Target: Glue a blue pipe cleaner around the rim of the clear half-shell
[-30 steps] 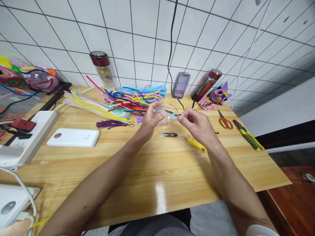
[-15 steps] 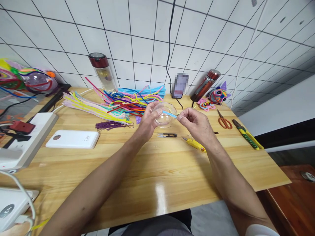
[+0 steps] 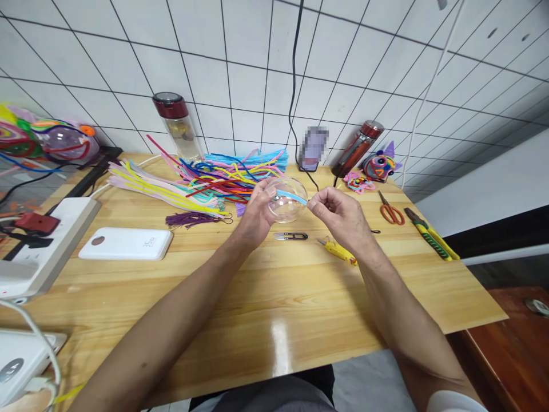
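Observation:
My left hand [image 3: 258,212] is closed around the left side of a clear plastic ball [image 3: 288,213], holding it above the table. Across the ball's near face runs a light blue pipe cleaner [image 3: 291,196], its left end by my left thumb. My right hand [image 3: 338,212] pinches the right end of that pipe cleaner at the ball's edge. Below the ball lie small thread snips [image 3: 291,236] with black handles. A yellow hot glue gun [image 3: 338,250] rests on the table under my right wrist.
A pile of coloured pipe cleaners [image 3: 231,177] lies behind my left hand, beside a purple tassel [image 3: 193,220]. Orange-handled scissors [image 3: 391,212] and green-yellow pliers [image 3: 431,236] are at right. A white power bank [image 3: 126,243] and a power strip [image 3: 55,246] sit left. Bottles stand along the wall.
My left thumb has slid a little left and up along the pipe cleaner, so more of the blue strip shows across the ball. My right hand has hardly moved.

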`<state>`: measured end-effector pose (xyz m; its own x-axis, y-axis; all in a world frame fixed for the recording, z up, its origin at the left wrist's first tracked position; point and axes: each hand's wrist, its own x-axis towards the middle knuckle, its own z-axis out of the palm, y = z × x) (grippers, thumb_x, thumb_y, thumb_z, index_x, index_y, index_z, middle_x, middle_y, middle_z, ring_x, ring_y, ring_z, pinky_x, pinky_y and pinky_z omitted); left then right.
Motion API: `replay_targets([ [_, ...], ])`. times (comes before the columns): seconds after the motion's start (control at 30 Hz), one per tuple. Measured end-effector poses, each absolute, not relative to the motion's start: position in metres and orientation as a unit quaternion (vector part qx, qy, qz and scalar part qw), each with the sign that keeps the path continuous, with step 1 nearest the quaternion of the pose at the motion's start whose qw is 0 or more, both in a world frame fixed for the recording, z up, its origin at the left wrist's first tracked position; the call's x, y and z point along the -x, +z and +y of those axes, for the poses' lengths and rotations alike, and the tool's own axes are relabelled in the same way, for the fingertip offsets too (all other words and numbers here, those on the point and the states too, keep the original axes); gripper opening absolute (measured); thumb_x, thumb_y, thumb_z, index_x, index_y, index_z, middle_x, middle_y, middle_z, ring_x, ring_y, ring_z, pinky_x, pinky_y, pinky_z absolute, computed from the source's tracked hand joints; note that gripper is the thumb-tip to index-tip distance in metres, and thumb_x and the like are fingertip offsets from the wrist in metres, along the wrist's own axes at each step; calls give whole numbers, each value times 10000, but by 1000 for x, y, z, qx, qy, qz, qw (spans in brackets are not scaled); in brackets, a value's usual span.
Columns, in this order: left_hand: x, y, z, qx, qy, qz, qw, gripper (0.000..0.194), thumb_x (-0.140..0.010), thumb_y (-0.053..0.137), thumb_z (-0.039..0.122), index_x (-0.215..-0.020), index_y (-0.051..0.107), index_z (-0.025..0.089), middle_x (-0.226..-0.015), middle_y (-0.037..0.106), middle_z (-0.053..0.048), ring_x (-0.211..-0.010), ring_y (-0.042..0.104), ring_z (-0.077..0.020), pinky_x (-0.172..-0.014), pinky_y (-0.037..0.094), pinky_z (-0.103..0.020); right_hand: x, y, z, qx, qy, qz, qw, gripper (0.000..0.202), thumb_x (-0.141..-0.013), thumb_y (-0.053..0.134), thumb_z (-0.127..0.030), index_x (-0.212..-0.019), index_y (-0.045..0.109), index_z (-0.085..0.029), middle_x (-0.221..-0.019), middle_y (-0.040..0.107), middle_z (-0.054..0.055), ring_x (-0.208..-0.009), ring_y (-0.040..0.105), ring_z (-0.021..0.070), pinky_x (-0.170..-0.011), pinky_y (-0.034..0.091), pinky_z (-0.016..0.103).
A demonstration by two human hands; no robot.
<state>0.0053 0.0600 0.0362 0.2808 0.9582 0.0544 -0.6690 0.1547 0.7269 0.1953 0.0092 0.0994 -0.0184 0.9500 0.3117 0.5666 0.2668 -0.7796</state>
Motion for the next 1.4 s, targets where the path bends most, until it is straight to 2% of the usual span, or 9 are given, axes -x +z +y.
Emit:
replay_targets([
  [0.17, -6, 35, 61, -323, 560, 206, 734, 552, -806, 877, 475, -1262, 650, 261, -1294, 781, -64, -1308, 726, -313, -1092, 601, -489, -195, 98, 9, 562, 230, -676, 419, 189, -934, 688, -372, -815, 638, -235, -710, 615, -28, -648, 491, 145, -626, 364, 318],
  [0.33, -6, 37, 59, -322, 549, 200, 745, 569, -805, 869, 482, -1284, 651, 267, -1298, 791, -65, -1310, 737, -335, -1049, 633, -507, -194, 98, 9, 560, 228, -677, 419, 202, -942, 687, -381, -810, 631, -240, -720, 617, -24, -657, 493, 149, -641, 377, 322],
  [0.5, -5, 40, 58, -317, 547, 199, 749, 577, -781, 873, 467, -1278, 663, 262, -1294, 795, -73, -1321, 734, -339, -1060, 636, -527, -195, 97, 10, 561, 235, -674, 419, 250, -942, 718, -446, -817, 634, -247, -732, 625, -15, -671, 502, 159, -649, 379, 327],
  [0.8, -5, 44, 55, -322, 533, 191, 759, 512, -816, 846, 581, -1182, 736, 239, -1266, 813, -90, -1315, 744, -366, -1047, 660, -535, -195, 91, 13, 548, 274, -662, 431, 223, -930, 702, -426, -829, 631, -239, -760, 614, -18, -707, 520, 160, -671, 391, 324],
  [0.93, -5, 44, 54, -311, 536, 190, 762, 504, -814, 862, 584, -1151, 747, 228, -1203, 820, -80, -1329, 738, -353, -1091, 653, -528, -195, 92, 12, 544, 271, -667, 431, 230, -943, 691, -428, -831, 625, -238, -761, 609, -22, -708, 521, 156, -667, 382, 319],
  [1.17, -4, 42, 54, -305, 516, 198, 776, 539, -822, 835, 627, -1189, 746, 243, -1249, 807, -94, -1277, 757, -385, -979, 704, -584, -193, 89, 14, 551, 285, -645, 447, 264, -896, 750, -458, -887, 588, -250, -799, 625, -25, -746, 559, 159, -695, 413, 317],
  [1.27, -3, 40, 54, -308, 513, 200, 776, 551, -833, 826, 629, -1231, 741, 258, -1287, 799, -88, -1257, 767, -379, -936, 718, -570, -194, 85, 17, 552, 307, -623, 461, 319, -864, 786, -473, -963, 571, -260, -868, 623, -25, -782, 562, 159, -686, 424, 303],
  [1.4, -2, 39, 55, -314, 513, 210, 771, 609, -852, 797, 672, -1304, 724, 271, -1296, 807, -101, -1278, 762, -387, -919, 722, -560, -194, 82, 18, 551, 365, -590, 464, 417, -848, 826, -476, -1124, 592, -267, -1095, 652, 14, -800, 568, 143, -617, 437, 273],
])
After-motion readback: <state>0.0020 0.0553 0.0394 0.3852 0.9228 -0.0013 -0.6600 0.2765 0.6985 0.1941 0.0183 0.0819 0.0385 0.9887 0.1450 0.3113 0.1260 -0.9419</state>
